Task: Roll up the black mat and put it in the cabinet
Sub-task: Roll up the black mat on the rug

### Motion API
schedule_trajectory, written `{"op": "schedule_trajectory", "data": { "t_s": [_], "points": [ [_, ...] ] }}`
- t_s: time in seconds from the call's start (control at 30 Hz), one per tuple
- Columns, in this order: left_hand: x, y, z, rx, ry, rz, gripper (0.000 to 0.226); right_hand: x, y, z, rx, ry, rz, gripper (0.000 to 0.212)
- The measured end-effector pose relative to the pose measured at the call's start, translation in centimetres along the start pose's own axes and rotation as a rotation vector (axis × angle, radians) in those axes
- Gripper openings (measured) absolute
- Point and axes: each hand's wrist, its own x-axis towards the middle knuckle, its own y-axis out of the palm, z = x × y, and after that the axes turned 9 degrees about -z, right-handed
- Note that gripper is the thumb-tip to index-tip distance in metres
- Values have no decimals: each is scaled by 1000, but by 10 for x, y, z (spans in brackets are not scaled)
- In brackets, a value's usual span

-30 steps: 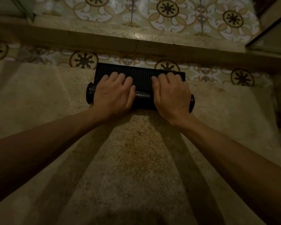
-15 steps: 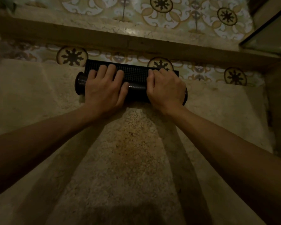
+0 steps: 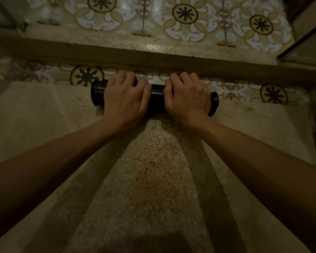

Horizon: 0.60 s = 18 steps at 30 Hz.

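Note:
The black mat point(image 3: 157, 96) is a tight roll lying crosswise on the beige stone floor, right at the strip of patterned tiles. No flat part of it shows. My left hand point(image 3: 125, 99) is curled over the roll's left half, and my right hand point(image 3: 187, 97) is curled over its right half. Only the two ends and a short middle stretch of the roll show between and beside my hands. No cabinet is clearly in view.
A raised stone step point(image 3: 153, 59) runs across just beyond the roll, with patterned floor tiles point(image 3: 184, 15) behind it. A dark glass-edged panel point(image 3: 308, 44) stands at the upper right. Beige floor point(image 3: 153, 170) stretches toward me.
The flat dotted part of the mat that lay ahead of my hands has been rolled in. Both hands moved forward with the roll to the tile strip, fingers now wrapped over it.

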Motion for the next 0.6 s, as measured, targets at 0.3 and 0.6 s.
{"op": "schedule_trajectory", "data": {
  "t_s": [0.3,0.6],
  "points": [
    [37,16,8,-8,-3,95,61,34,9,-12,12,16,217,72],
    [31,-3,43,-78,332,306,80,26,-9,-45,139,-223,539,85]
  ]
}}
